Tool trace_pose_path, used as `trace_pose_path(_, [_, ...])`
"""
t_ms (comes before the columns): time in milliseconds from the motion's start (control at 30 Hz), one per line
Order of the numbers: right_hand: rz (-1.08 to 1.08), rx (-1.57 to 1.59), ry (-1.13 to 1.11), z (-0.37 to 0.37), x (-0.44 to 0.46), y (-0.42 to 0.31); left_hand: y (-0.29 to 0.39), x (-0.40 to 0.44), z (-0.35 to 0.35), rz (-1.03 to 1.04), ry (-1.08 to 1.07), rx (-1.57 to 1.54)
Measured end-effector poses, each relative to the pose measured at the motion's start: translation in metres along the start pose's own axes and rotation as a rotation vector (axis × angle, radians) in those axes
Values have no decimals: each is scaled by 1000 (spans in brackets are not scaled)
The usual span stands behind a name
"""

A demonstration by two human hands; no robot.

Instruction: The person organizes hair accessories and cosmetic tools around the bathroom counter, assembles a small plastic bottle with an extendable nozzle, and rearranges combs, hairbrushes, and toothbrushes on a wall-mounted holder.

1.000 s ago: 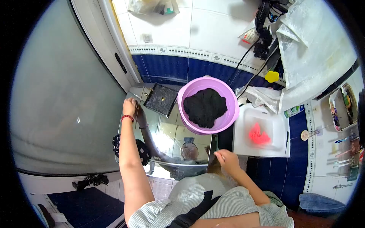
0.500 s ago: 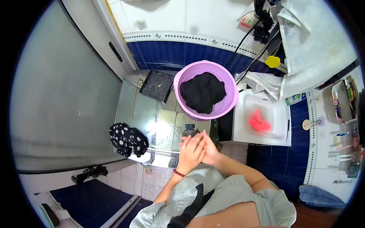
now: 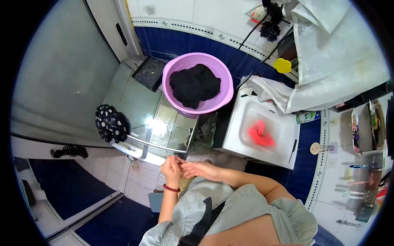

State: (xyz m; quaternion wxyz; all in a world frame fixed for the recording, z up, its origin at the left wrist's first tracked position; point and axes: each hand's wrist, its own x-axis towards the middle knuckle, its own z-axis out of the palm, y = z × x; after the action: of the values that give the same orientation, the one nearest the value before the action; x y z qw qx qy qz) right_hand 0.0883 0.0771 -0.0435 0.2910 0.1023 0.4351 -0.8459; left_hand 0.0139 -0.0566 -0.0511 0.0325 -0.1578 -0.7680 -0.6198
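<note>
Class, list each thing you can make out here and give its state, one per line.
Left hand: fingers curled; cannot tell whether it holds anything
Right hand: fingers extended, meeting the left
Purple basin: upright, holding black cloth
Black cloth: bunched up
Washing machine's glass lid: shut, basin on it
Polka-dot cloth: crumpled
White sink: holding red-pink cloth
Red-pink cloth: crumpled

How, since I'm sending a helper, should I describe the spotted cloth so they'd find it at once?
Find the glass-topped machine beside the frosted door. On its near left corner in the picture lies a bunched cloth. It is black with white dots, unlike the plain black cloth in the purple tub.
</note>
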Motion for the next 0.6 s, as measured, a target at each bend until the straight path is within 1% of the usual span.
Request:
trace_pose_path(33, [-12, 15, -20, 1, -13, -8, 1, -6, 6, -79, -2, -23])
trace_pose_path(67, [23, 39, -18, -9, -21, -5, 0, -10, 8, -160, 5, -46])
trace_pose_path(133, [105, 83, -29, -27, -32, 4, -3, -21, 9, -234, 20, -108])
trace_pose_path(167, [121, 102, 40, -31, -40, 7, -4, -30, 8, -275, 34, -133])
trace_pose_path(267, [132, 62, 52, -51, -46, 20, -2, -53, 2, -329, 154, -315])
trace_pose_path(333, [166, 34, 63, -55, -46, 20, 3, -68, -10, -332, 173, -228])
trace_pose_path(400, [150, -16, 79, -53, -42, 17, -2, -81, -25, -405, 217, -258])
trace_pose_path(500, [141, -5, 119, -41, -28, 12, -31, -103, -50, -691, 397, -533])
trace_pose_path(600, [111, 52, 119, -29, -9, 25, -61, -122, -76, -958, 477, -757])
